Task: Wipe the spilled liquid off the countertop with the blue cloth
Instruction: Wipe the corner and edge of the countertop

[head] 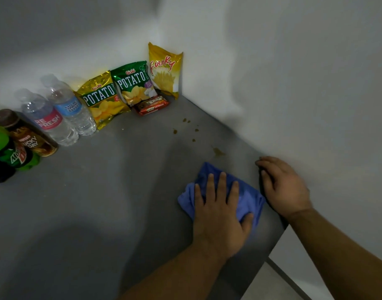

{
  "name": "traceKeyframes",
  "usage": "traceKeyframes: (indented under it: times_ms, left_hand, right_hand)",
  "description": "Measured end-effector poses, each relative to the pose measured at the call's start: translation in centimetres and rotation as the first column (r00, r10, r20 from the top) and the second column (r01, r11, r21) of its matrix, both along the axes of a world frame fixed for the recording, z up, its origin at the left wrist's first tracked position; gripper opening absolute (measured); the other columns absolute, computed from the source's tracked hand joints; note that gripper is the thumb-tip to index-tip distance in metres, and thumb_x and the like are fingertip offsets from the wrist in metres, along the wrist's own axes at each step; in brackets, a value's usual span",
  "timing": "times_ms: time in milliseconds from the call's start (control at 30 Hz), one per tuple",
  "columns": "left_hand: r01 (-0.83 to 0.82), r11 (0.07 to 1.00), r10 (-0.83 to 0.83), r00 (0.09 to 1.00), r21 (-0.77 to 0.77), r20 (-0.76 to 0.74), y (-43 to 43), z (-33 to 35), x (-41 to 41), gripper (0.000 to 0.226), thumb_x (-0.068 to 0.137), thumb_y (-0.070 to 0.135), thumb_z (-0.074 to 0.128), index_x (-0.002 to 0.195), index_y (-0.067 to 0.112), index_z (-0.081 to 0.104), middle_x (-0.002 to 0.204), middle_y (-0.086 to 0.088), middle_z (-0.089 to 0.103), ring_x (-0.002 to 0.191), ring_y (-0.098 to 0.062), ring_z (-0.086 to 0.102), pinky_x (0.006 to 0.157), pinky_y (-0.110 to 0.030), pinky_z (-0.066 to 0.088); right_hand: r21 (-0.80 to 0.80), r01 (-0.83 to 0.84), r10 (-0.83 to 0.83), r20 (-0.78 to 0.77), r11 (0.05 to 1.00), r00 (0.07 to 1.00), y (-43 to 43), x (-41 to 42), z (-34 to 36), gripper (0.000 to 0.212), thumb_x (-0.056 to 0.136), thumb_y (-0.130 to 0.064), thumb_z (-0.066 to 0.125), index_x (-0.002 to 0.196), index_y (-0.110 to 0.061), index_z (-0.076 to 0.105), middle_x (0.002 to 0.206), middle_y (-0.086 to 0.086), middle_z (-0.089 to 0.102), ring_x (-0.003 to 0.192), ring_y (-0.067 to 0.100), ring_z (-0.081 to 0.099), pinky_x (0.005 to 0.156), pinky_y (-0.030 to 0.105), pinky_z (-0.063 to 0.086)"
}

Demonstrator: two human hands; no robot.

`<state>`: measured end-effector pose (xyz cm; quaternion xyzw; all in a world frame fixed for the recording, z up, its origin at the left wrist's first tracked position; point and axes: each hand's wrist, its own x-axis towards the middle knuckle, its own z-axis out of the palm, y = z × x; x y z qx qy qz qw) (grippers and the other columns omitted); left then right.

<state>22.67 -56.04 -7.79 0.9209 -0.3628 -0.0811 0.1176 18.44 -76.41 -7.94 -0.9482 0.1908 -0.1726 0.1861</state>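
Nearest you, your left hand (220,211) lies flat on the blue cloth (247,197). Its fingers are straight and spread and the thumb is out at the cloth's near edge, so it presses rather than grips, which likely puts the widest patch of fabric against the countertop (94,213) for a sweep. The cloth is bunched under that palm, on the right part of the grey surface near its right edge. Just beside it, your right hand (283,185) rests palm down on that edge by the white wall (305,83), fingers loosely bent and holding nothing, probably as a brace. Just beyond the cloth is the nearest of the spilled liquid (218,151), a brown smear close to the wall. Smaller brown drops (175,131) scatter farther on toward the corner, and the cloth touches none of them. Nothing stands between the cloth and these drops. Past them, a chocolate bar (152,105) lies in front of three snack bags (133,83) leaning on the back wall; it sits near the farthest drops, so a long stroke could nudge it. Well to the left stand two water bottles (55,118), a brown coffee bottle (23,133) and a green soda bottle (10,154), apart from the spill.
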Motion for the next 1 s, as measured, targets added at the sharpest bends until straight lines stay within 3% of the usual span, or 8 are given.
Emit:
traceKeyframes:
  times_ms: [133, 233, 333, 500, 667, 800, 1000]
  left_hand:
    - [-0.020, 1.000, 0.021, 0.997, -0.014, 0.077, 2.6, -1.6, 1.9, 0.078, 0.093, 0.075, 0.033, 0.159, 0.033, 0.026, 0.172, -0.002, 0.012, 0.159, -0.033, 0.007, 0.123, -0.064, 0.007]
    - [-0.072, 0.995, 0.068, 0.995, 0.066, 0.072, 2.4, -1.5, 5.3, 0.081, 0.093, 0.078, 0.022, 0.161, 0.036, 0.011, 0.173, 0.000, -0.001, 0.159, -0.032, -0.005, 0.124, -0.064, 0.000]
    - [-0.081, 0.990, 0.077, 0.996, 0.118, 0.039, -0.4, -1.1, 9.2, 0.083, 0.091, 0.080, 0.011, 0.161, 0.038, -0.002, 0.172, 0.000, -0.012, 0.158, -0.035, -0.014, 0.121, -0.069, -0.005]
    - [-0.015, 0.987, 0.005, 0.998, 0.159, 0.061, -3.6, -1.0, 10.6, 0.081, 0.092, 0.078, 0.010, 0.161, 0.037, -0.002, 0.172, -0.002, -0.011, 0.157, -0.039, -0.013, 0.117, -0.075, -0.006]
    - [0.105, 0.993, -0.110, 0.985, 0.046, 0.131, 0.1, -1.6, 7.7, 0.074, 0.095, 0.076, 0.024, 0.160, 0.041, 0.015, 0.173, 0.003, 0.005, 0.160, -0.030, 0.000, 0.123, -0.067, 0.003]
    - [0.045, 0.999, -0.048, 0.988, 0.026, 0.145, 3.9, -1.9, 8.7, 0.075, 0.093, 0.078, 0.027, 0.159, 0.043, 0.019, 0.173, 0.007, 0.009, 0.160, -0.024, 0.002, 0.125, -0.064, 0.009]
    - [-0.021, 0.989, 0.008, 0.996, 0.146, 0.091, 0.6, -0.8, 13.6, 0.080, 0.090, 0.080, 0.015, 0.160, 0.043, 0.005, 0.173, 0.003, -0.003, 0.159, -0.034, -0.006, 0.119, -0.073, 0.003]
  right_hand:
    - [-0.020, 0.091, -0.091, 0.013, 0.996, 0.996, 0.0, -0.1, -0.7, 0.033, 0.101, -0.016, 0.053, 0.127, -0.007, 0.070, 0.132, 0.013, 0.067, 0.121, 0.032, 0.060, 0.108, 0.035, 0.043]
    - [-0.021, 0.104, -0.104, -0.043, 0.994, 0.994, 0.1, 0.2, -0.7, 0.036, 0.101, -0.018, 0.058, 0.134, -0.006, 0.064, 0.137, 0.014, 0.063, 0.124, 0.032, 0.056, 0.110, 0.039, 0.042]
    - [-0.062, 0.086, -0.090, -0.075, 0.994, 0.993, 0.0, 0.4, -0.6, 0.038, 0.105, -0.025, 0.051, 0.138, -0.007, 0.061, 0.139, 0.012, 0.061, 0.124, 0.031, 0.053, 0.108, 0.040, 0.042]
    - [-0.127, 0.066, -0.080, -0.108, 0.990, 0.991, -0.4, 0.5, -0.8, 0.049, 0.102, -0.038, 0.045, 0.139, -0.008, 0.060, 0.138, 0.012, 0.062, 0.122, 0.031, 0.053, 0.106, 0.041, 0.043]
    - [-0.128, 0.078, -0.098, -0.152, 0.989, 0.984, -0.6, 0.6, -0.9, 0.054, 0.103, -0.046, 0.041, 0.142, -0.012, 0.056, 0.140, 0.011, 0.061, 0.121, 0.034, 0.053, 0.102, 0.048, 0.047]
    - [-0.128, 0.084, -0.111, -0.220, 0.988, 0.969, -0.7, 0.6, -0.6, 0.060, 0.103, -0.055, 0.031, 0.147, -0.019, 0.049, 0.145, 0.006, 0.057, 0.127, 0.029, 0.050, 0.106, 0.047, 0.046]
    - [-0.143, 0.102, -0.139, -0.277, 0.984, 0.951, -0.4, 0.8, -0.4, 0.066, 0.100, -0.064, 0.026, 0.149, -0.023, 0.045, 0.147, 0.003, 0.054, 0.129, 0.029, 0.049, 0.102, 0.048, 0.049]
